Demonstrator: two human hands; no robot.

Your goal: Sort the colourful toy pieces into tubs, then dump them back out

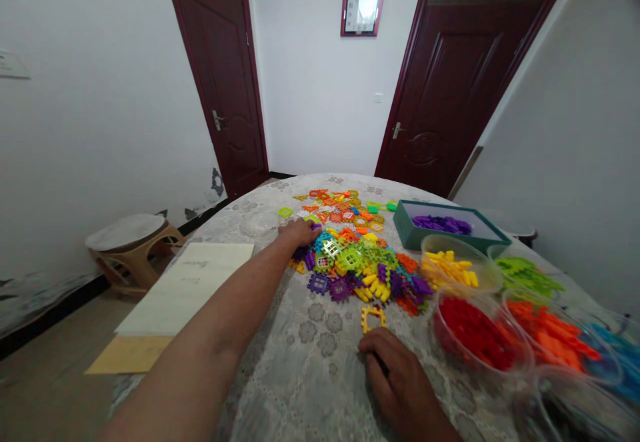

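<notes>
Nearest the camera, the bare left forearm [215, 342] is stretched over a table [285, 382] covered with a flowered cloth. At far left, a stool [127, 225] is seen beside the table, and pale sheets [200, 275] are laid along its edge. The left hand [299, 232] is set palm down at the left side of a heap of coloured plastic pieces [350, 259]; its fingertips are partly hidden, so whether anything is gripped cannot be told. Below the heap, a yellow frame piece [373, 309] is met by the loosely curled right hand [395, 375]; whether it is pinched or only touched cannot be made out. Further right, purple pieces [440, 224] are contained in a green box [413, 235], and red pieces [477, 332] in a clear tub [511, 325].
</notes>
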